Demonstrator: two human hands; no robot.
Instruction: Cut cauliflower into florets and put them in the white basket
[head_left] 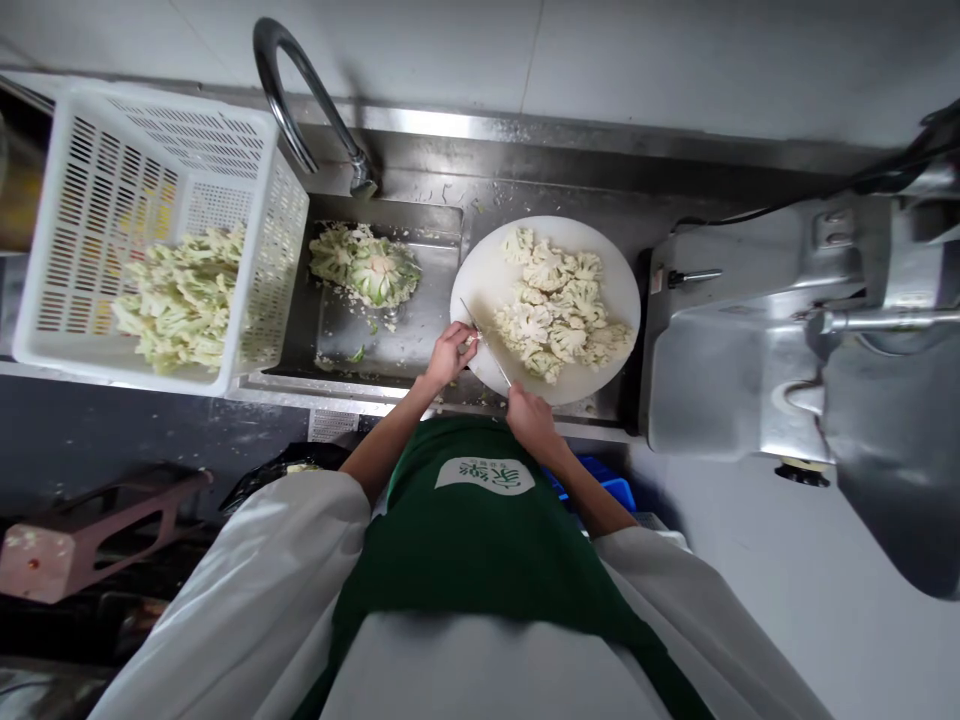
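Currently, the left hand (450, 354) pinches a small pale piece (470, 342) in its fingers over the board (484, 268); the right hand (532, 418) has fingers round a knife (496, 360).

A working kitchen, seemingly commercial — a steel sink (442, 280) lies just left of the left fingers (459, 332), with a gooseneck tap (330, 110) farther beyond them. To their right sits a round cutting board (480, 265) spread with cauliflower pieces (566, 300); farther right, a bulky metal machine (705, 390) resembling a slicer. Well left of them stands a plastic crate (281, 250) of florets (184, 300) — below them, a printed green apron (480, 550).
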